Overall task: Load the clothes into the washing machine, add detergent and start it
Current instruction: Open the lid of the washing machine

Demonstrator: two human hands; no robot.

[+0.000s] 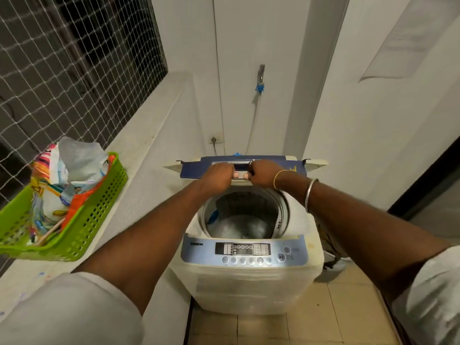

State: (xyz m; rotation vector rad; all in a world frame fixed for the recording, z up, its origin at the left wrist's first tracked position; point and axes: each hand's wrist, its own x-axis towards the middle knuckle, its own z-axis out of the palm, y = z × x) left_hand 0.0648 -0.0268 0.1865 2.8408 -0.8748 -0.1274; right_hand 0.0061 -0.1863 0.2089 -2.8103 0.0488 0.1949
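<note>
Clothes [239, 226] already lie in the drum of the washing machine [249, 277]. Both hands, left hand [219, 174] and right hand [262, 173], are curled onto the front edge of the raised lid [291, 163] at the far side. Detergent and starting look still undone; a detergent bag [74, 165] sits in the green basket [99, 207] on the left ledge [139, 175]. Tiled floor [336, 319] and white walls surround it.

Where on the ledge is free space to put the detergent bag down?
The ledge is bare between the green basket and the washer, up to the back wall. The basket is packed with bags. Both the left hand and the right hand grip the lid.
</note>
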